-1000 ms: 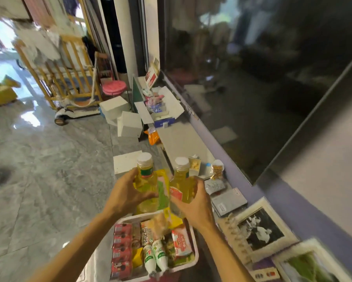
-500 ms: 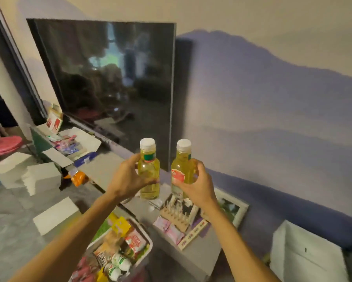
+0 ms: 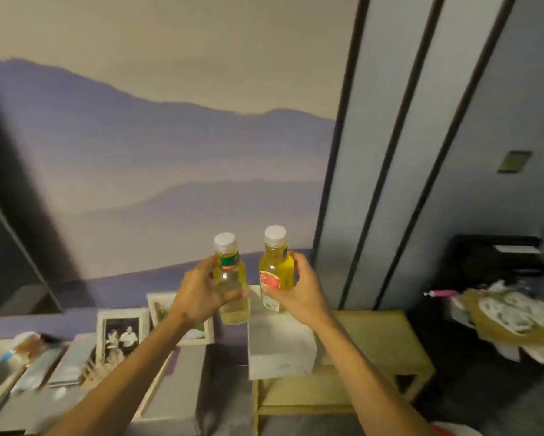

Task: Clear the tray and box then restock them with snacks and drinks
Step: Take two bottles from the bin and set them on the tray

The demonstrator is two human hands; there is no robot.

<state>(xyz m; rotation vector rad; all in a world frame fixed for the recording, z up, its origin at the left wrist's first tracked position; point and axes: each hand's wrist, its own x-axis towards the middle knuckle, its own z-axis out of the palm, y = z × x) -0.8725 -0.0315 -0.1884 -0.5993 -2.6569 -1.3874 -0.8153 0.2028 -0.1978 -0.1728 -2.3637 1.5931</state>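
A framed photo [image 3: 121, 336] stands at the back of the grey surface [image 3: 182, 382], by the wall. Above that surface's right end the left hand [image 3: 201, 292] grips a green-label bottle [image 3: 234, 309], upright in the air. Just beside it, apart, a red-label bottle [image 3: 277, 265] is held upright by the right hand [image 3: 300, 292], fingers curled round it. Below both, a white block [image 3: 280, 344] sits on a wooden surface [image 3: 381, 347].
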